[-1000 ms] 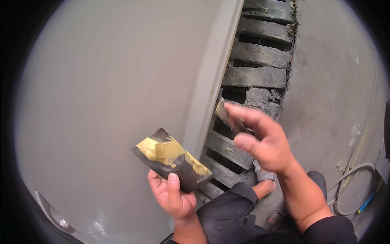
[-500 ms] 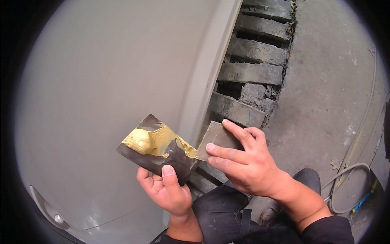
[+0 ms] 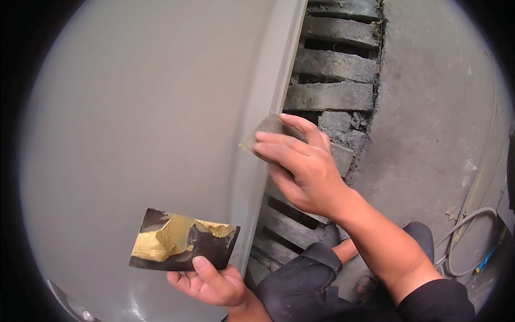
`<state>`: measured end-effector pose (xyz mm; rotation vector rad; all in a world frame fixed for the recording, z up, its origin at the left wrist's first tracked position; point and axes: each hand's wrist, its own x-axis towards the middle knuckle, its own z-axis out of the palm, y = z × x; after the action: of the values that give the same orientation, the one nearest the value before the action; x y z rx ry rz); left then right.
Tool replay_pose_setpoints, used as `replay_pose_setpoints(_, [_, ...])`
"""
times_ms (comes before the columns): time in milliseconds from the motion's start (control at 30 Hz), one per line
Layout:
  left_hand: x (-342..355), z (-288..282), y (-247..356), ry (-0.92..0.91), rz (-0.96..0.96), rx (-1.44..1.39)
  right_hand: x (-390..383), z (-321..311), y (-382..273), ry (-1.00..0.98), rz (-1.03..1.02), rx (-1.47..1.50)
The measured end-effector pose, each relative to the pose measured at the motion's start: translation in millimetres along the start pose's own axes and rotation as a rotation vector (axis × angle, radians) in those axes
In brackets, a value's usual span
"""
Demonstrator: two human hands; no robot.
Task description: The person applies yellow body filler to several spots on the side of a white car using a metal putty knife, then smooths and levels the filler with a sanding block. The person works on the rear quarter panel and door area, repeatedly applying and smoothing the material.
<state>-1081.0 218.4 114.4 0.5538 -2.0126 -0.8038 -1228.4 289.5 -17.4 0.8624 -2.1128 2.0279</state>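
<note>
My left hand (image 3: 212, 287) grips a dark rectangular plate (image 3: 214, 251) by its near edge, thumb on top and fingers beneath. Thick yellow putty (image 3: 156, 240) is smeared across the plate's left and upper parts. Higher up and to the right, my right hand (image 3: 312, 172) pinches a thin grey-brown spreader (image 3: 270, 127) with its fingers laid along the face. The spreader overlaps the right edge of a large smooth grey panel (image 3: 145, 112); whether it touches the panel I cannot tell. Motion blurs its outline a little.
Right of the panel runs a row of worn concrete slats (image 3: 335, 64) with dark gaps between them. Beyond lies a concrete floor (image 3: 424, 107), with a looped pale hose (image 3: 453, 268) at the lower right. My bent knee (image 3: 295, 276) is below the hands.
My right hand has carried the spreader up and left, away from the plate to the panel's edge. My left hand has lowered the plate leftward and turned it more level.
</note>
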Motion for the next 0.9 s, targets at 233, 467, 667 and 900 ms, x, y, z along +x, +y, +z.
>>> replay_pose_setpoints(233, [1.2, -5.7, -15.0, 0.037, -0.002, 0.030, 30.0, 31.6, 5.6, 0.093, -0.079, -0.007])
replay_pose_setpoints(467, [5.0, -8.0, -20.5, 0.012, -0.015, 0.030, 35.7, 41.9, 7.3, 0.118, -0.109, -0.004])
replay_pose_setpoints(667, [5.0, -5.4, -24.3, 0.010, -0.004, 0.015, 32.1, 47.7, 10.0, 0.083, -0.089, 0.046])
replay_pose_setpoints(900, [6.2, -6.5, -23.9, -0.007, 0.007, 0.005, 31.6, 37.6, 12.0, 0.125, -0.105, 0.072])
